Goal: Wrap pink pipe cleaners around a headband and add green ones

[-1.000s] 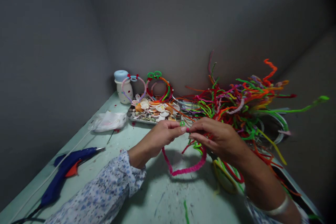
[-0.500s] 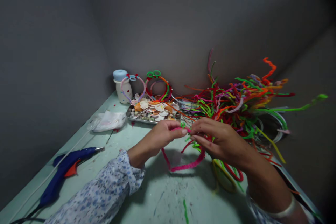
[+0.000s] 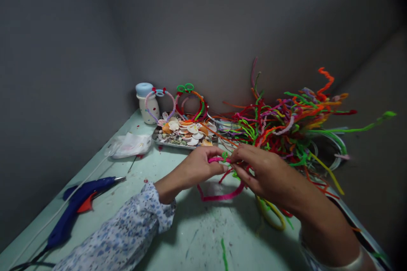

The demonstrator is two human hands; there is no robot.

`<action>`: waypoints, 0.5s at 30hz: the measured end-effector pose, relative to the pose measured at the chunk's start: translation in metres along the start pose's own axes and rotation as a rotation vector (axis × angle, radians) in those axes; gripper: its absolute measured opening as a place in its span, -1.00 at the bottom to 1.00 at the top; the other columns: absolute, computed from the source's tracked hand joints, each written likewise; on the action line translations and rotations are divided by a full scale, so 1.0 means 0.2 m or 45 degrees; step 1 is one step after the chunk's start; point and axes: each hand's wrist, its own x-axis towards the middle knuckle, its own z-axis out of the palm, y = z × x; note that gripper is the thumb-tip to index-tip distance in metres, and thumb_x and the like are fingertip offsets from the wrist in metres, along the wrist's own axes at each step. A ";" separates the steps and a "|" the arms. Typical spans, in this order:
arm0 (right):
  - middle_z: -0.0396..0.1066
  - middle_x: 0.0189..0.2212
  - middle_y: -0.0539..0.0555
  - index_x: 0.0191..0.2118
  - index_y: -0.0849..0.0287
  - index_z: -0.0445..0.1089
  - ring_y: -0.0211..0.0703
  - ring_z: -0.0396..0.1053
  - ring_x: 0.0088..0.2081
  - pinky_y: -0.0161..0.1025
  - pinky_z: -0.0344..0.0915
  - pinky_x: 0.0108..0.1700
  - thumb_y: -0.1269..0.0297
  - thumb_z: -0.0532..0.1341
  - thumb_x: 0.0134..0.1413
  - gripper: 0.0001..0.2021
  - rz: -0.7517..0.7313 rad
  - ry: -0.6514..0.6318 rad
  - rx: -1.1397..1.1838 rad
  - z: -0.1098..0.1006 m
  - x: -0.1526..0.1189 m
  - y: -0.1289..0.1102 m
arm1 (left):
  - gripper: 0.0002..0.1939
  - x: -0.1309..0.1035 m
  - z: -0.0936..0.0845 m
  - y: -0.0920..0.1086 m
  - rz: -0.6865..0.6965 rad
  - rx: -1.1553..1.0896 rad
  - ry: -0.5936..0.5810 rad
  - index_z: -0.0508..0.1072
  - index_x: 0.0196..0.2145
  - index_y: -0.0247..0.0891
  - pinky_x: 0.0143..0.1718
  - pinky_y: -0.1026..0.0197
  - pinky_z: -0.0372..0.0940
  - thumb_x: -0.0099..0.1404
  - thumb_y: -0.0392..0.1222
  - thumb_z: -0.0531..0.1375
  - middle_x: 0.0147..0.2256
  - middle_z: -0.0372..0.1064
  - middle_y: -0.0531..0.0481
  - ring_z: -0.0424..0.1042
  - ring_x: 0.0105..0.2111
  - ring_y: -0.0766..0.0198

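Note:
A pink fuzzy pipe-cleaner loop [image 3: 222,197] hangs between both hands, just above the table. A small green curled piece [image 3: 225,156] sits on its upper part, between the fingertips. My left hand [image 3: 203,166] is round the loop's upper left side, thumb below and fingers above. With thumb and fingers pinched together, my right hand [image 3: 259,167] grips the upper part just right of the green piece. Its fingertips partly hide the pink strand.
A blue glue gun [image 3: 79,207] lies at the left with its cable. Behind are a plastic packet [image 3: 132,145], a tray of shells [image 3: 173,143], a blue-lidded jar [image 3: 149,110] and decorated rings [image 3: 174,103]. Many coloured pipe cleaners [image 3: 280,123] spread at the right.
The pink loop has tilted, its lower edge rising slightly. My left thumb has moved down off the upper strand, and more of the green piece shows.

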 end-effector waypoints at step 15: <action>0.51 -0.31 0.03 -0.22 0.11 0.39 -0.22 0.45 -0.30 -0.32 0.33 -0.27 0.42 0.16 0.09 -0.86 0.043 0.122 0.094 0.03 0.02 0.02 | -0.83 0.01 -0.01 -0.04 -0.026 0.067 0.082 0.52 -0.36 -0.30 -0.45 0.32 0.05 0.10 -0.16 0.24 -0.49 0.25 0.08 0.13 -0.48 0.38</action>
